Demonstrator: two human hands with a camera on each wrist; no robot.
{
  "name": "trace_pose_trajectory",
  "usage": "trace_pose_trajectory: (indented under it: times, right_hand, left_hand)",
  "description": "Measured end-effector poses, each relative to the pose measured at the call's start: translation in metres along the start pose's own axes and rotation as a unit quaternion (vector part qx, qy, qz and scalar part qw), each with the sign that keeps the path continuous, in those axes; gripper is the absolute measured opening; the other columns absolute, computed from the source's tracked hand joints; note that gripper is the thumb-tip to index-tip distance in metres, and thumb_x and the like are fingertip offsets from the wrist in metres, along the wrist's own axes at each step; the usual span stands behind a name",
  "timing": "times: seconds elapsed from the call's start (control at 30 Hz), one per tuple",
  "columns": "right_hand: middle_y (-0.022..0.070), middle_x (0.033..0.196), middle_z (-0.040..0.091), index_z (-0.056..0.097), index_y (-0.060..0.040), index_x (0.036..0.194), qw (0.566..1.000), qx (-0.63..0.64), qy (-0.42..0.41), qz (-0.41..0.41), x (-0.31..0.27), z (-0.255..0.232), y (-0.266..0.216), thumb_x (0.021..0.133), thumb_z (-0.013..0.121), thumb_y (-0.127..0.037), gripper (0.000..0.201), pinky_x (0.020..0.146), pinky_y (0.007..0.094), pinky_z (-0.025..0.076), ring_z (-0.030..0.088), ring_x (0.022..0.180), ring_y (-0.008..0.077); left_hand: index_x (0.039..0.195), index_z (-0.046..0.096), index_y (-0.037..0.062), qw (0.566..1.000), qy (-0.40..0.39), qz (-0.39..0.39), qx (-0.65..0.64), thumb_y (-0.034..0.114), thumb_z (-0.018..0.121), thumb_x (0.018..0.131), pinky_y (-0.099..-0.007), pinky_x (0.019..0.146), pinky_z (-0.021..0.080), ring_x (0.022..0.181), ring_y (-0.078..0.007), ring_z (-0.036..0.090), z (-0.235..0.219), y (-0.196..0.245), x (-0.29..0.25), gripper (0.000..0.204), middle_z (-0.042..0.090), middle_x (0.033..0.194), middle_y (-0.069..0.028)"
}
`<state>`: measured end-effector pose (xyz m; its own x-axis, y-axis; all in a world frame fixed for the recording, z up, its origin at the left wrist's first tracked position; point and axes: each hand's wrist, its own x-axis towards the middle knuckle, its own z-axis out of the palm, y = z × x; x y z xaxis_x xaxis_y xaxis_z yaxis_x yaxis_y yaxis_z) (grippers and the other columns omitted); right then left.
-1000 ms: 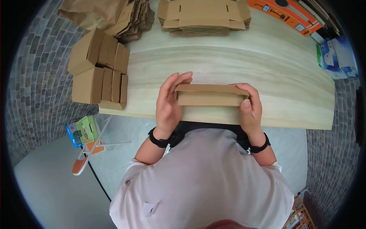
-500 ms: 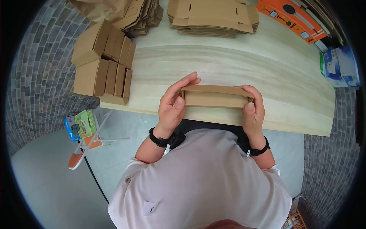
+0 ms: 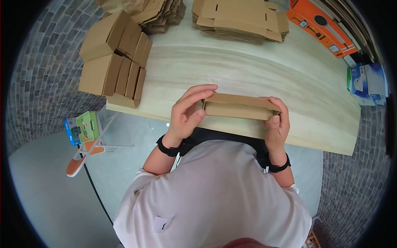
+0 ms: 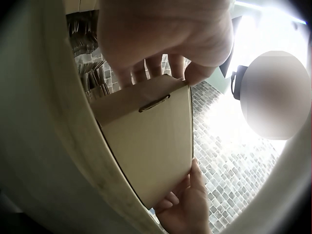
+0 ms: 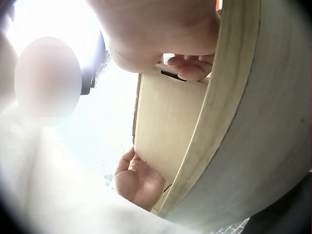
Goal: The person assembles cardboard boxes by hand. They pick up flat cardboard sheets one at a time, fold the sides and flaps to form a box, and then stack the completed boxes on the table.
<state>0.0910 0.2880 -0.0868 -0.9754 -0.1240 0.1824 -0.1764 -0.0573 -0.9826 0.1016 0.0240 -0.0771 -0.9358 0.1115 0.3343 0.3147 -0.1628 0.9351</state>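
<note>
A brown cardboard box [image 3: 242, 110] stands at the table's near edge, its long narrow open side facing up. My right hand [image 3: 278, 127] grips the right end, thumb on the near wall and fingers over the far one. At the opposite end, my left hand [image 3: 185, 115] holds the corner between bent fingers and thumb. The left wrist view shows the box's broad side [image 4: 151, 139] with an oval slot near the left hand's end. A dark slot also shows beside the right fingers [image 5: 192, 68] in the right wrist view.
Folded boxes [image 3: 118, 56] are stacked at the table's left. Flattened cartons [image 3: 240, 20] lie at the back, beside another cardboard pile [image 3: 161, 16]. An orange box [image 3: 320, 27] and a blue-white package [image 3: 368, 84] line the right edge. A stool [image 3: 76, 163] stands on the floor at left.
The left thumb has come in to the box's left end, and the left fingers have bent over its corner. The head view has swung, so the box sits slightly further right and tilted.
</note>
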Motion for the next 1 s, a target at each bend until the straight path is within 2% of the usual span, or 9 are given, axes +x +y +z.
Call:
trace_pose_trajectory:
  times: [0.07, 0.13, 0.23, 0.43, 0.5, 0.6, 0.77, 0.83, 1.0]
  right_hand:
    - [0.0176, 0.123, 0.063, 0.051, 0.0019, 0.131, 1.0, 0.001, 0.001, 0.002, 0.0, 0.0, 0.0, 0.101, 0.053, -0.048, 0.058, 0.102, 0.0376, 0.044, 0.059, 0.115, 0.0258]
    - [0.0128, 0.12, 0.065, 0.05, -0.0035, 0.134, 0.998, -0.061, 0.009, -0.026, 0.002, 0.0, 0.004, 0.101, 0.049, -0.055, 0.061, 0.058, 0.0207, 0.041, 0.052, 0.075, 0.0069]
    - [0.013, 0.12, 0.065, 0.05, -0.0033, 0.134, 0.998, -0.054, 0.006, -0.031, 0.002, -0.001, 0.004, 0.101, 0.049, -0.054, 0.06, 0.058, 0.0209, 0.041, 0.052, 0.074, 0.007]
    - [0.014, 0.122, 0.064, 0.049, -0.0031, 0.134, 0.999, -0.037, 0.007, -0.026, 0.0, -0.003, 0.007, 0.101, 0.051, -0.053, 0.06, 0.058, 0.0211, 0.041, 0.05, 0.07, 0.007]
    - [0.0142, 0.122, 0.064, 0.049, -0.003, 0.134, 0.999, -0.038, 0.007, -0.026, 0.0, -0.002, 0.007, 0.101, 0.051, -0.054, 0.06, 0.058, 0.021, 0.041, 0.049, 0.07, 0.0068]
    - [0.0143, 0.122, 0.064, 0.049, -0.003, 0.134, 0.999, -0.037, 0.005, -0.026, 0.0, -0.002, 0.007, 0.101, 0.051, -0.054, 0.061, 0.058, 0.021, 0.041, 0.049, 0.07, 0.0067]
    - [0.0141, 0.122, 0.064, 0.05, -0.0033, 0.133, 0.999, -0.046, 0.008, -0.024, -0.001, -0.003, 0.005, 0.1, 0.051, -0.055, 0.062, 0.058, 0.0208, 0.041, 0.049, 0.07, 0.0065]
    - [0.0166, 0.123, 0.063, 0.052, 0.0002, 0.131, 1.0, 0.0, 0.0, -0.003, -0.002, -0.001, 0.001, 0.099, 0.055, -0.053, 0.061, 0.1, 0.0367, 0.045, 0.059, 0.113, 0.0249]
    - [0.017, 0.122, 0.063, 0.052, 0.0002, 0.13, 1.0, 0.001, 0.0, -0.004, -0.002, -0.002, 0.002, 0.099, 0.055, -0.054, 0.062, 0.1, 0.0375, 0.045, 0.059, 0.114, 0.0259]
  left_hand:
    - [0.127, 0.061, -0.0022, 1.0, -0.007, -0.002, 0.005, 0.005, 0.058, 0.09, -0.0434, 0.108, 0.041, 0.127, -0.0311, 0.053, -0.002, 0.002, 0.001, 0.038, 0.056, 0.136, -0.0195]
    - [0.127, 0.061, -0.0029, 1.0, -0.014, -0.002, 0.012, 0.001, 0.055, 0.087, -0.0432, 0.109, 0.04, 0.127, -0.031, 0.053, -0.004, 0.003, 0.003, 0.041, 0.057, 0.135, -0.0194]
    - [0.129, 0.059, -0.0022, 0.999, -0.018, -0.018, -0.019, -0.001, 0.053, 0.084, -0.0436, 0.11, 0.039, 0.127, -0.0302, 0.053, -0.004, 0.002, 0.004, 0.046, 0.058, 0.134, -0.019]
    - [0.138, 0.053, -0.0017, 0.999, -0.031, -0.007, 0.037, 0.007, 0.053, 0.093, -0.0455, 0.114, 0.034, 0.137, -0.0324, 0.045, 0.002, -0.002, -0.003, 0.046, 0.048, 0.147, -0.0206]
    - [0.143, 0.046, -0.0014, 0.999, -0.005, 0.007, -0.047, 0.017, 0.05, 0.099, -0.046, 0.115, 0.032, 0.141, -0.0339, 0.041, 0.012, -0.009, -0.006, 0.048, 0.041, 0.153, -0.0221]
    - [0.146, 0.039, -0.002, 0.998, -0.003, 0.024, -0.06, 0.031, 0.049, 0.102, -0.0487, 0.116, 0.03, 0.14, -0.0391, 0.041, 0.016, -0.014, -0.006, 0.056, 0.037, 0.153, -0.0264]
    - [0.135, 0.05, 0.0023, 0.994, 0.021, 0.082, -0.069, 0.037, 0.045, 0.106, -0.0482, 0.11, 0.038, 0.133, -0.0384, 0.048, 0.023, -0.022, -0.003, 0.046, 0.045, 0.146, -0.0264]
    - [0.131, 0.054, 0.0021, 0.995, 0.025, 0.085, -0.046, 0.037, 0.043, 0.107, -0.0468, 0.107, 0.041, 0.13, -0.037, 0.052, 0.025, -0.026, -0.003, 0.044, 0.049, 0.143, -0.0254]
    - [0.125, 0.057, 0.0038, 0.99, 0.052, 0.132, 0.019, 0.042, 0.043, 0.105, -0.0436, 0.099, 0.049, 0.122, -0.0361, 0.059, 0.025, -0.034, 0.002, 0.046, 0.054, 0.138, -0.0244]
